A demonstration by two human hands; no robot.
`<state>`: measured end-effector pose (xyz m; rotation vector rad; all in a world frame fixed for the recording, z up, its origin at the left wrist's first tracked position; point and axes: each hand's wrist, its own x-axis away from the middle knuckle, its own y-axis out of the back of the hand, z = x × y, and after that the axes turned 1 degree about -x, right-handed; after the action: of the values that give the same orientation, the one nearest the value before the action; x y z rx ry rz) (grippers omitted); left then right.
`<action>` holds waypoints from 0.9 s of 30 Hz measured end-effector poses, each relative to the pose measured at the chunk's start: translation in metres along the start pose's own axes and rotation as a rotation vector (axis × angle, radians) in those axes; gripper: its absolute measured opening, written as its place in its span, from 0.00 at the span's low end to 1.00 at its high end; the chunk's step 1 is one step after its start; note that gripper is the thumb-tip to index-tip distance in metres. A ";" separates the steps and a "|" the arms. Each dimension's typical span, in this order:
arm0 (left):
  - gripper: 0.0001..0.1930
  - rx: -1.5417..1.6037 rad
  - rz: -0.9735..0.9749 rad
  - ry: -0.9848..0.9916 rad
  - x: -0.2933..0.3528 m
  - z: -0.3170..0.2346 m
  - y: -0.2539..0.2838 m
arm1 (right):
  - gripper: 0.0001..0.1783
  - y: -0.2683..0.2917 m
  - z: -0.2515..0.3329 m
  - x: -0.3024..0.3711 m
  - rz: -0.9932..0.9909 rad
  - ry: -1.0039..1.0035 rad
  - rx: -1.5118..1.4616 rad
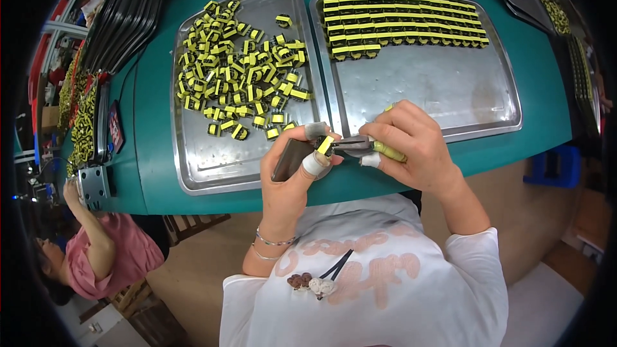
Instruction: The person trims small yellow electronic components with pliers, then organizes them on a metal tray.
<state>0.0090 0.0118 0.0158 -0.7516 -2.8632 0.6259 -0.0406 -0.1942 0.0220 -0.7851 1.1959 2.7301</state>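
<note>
- The small yellow-taped block component (326, 145) sits right between the two hands, above the near edge of the teal worktop (154, 154), pinched at the tip of the left hand's (292, 177) taped fingers.
- The right hand (411, 144) comes in from 3 o'clock, clenched around yellow-green-handled pliers (366, 147); their long axis runs roughly 3 to 9 o'clock, dark nose pointing at the component.
- The left hand grasps the component from 7 o'clock and also cradles a flat dark rectangular piece (290, 159) against its palm.
- Both hands are about level; the plier nose appears to touch the component, though whether it bites I cannot tell.
- The component looks boxy, bright yellow wrap on a black core.
- At 11 o'clock, the left steel tray (193, 167) holds a loose heap of the same parts; at 1 o'clock, the right steel tray (450, 90) carries neat rows along its far side.
</note>
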 end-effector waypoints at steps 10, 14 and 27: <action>0.19 -0.181 -0.131 -0.154 0.006 0.002 -0.008 | 0.20 -0.010 0.003 0.003 -0.049 0.014 0.075; 0.18 -0.245 -0.161 -0.178 0.006 0.004 -0.008 | 0.18 -0.013 0.004 0.004 -0.067 0.015 0.077; 0.19 -0.326 -0.185 -0.198 0.007 0.008 -0.003 | 0.15 -0.011 0.004 0.002 -0.054 -0.023 -0.059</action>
<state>-0.0004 0.0100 0.0103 -0.4727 -3.2146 0.2217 -0.0409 -0.1836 0.0159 -0.7782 1.0781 2.7347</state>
